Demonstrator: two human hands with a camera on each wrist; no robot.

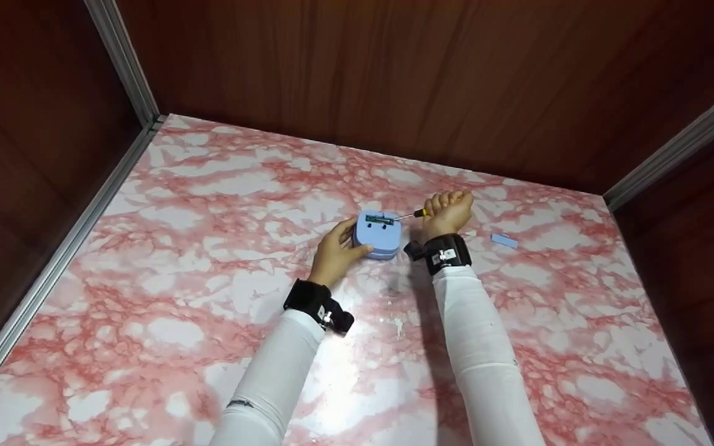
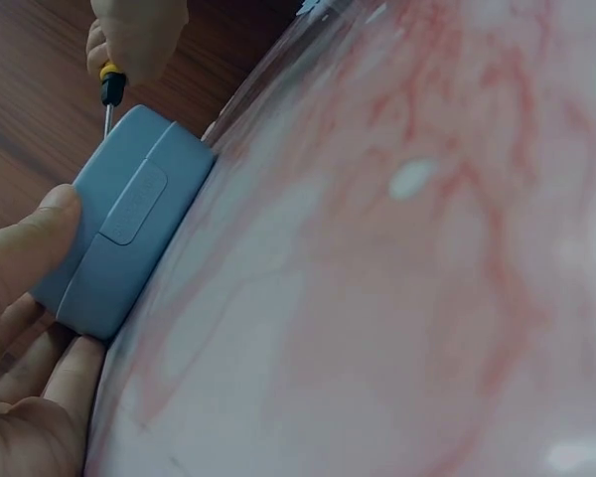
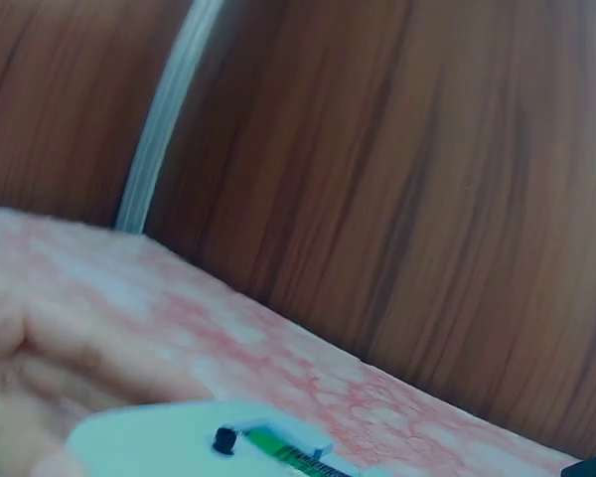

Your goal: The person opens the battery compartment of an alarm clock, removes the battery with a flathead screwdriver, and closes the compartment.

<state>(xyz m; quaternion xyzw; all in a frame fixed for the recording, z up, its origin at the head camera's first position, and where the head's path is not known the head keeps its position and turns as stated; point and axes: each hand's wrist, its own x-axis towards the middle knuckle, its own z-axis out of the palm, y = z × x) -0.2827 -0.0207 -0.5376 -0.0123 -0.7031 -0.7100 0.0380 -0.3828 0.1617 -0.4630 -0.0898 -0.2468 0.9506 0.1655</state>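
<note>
A light-blue, rounded square plastic box [image 1: 377,238] rests on the table, with a slot [image 1: 380,219] in its top showing something green inside. Two small black knobs stand beside the slot. My left hand [image 1: 336,251] grips the box from its left side; in the left wrist view the thumb [image 2: 52,221] lies along one wall and the fingers curl under the other side. My right hand [image 1: 449,212] is wrapped around the yellow-and-black handle of a screwdriver [image 1: 420,213]. Its thin metal shaft points left, the tip right at the slot's end.
A small flat blue piece [image 1: 504,241] lies on the table to the right of my right hand. The red-and-white marbled table [image 1: 196,297] is bounded by dark wood panels [image 1: 357,74] with metal corner strips.
</note>
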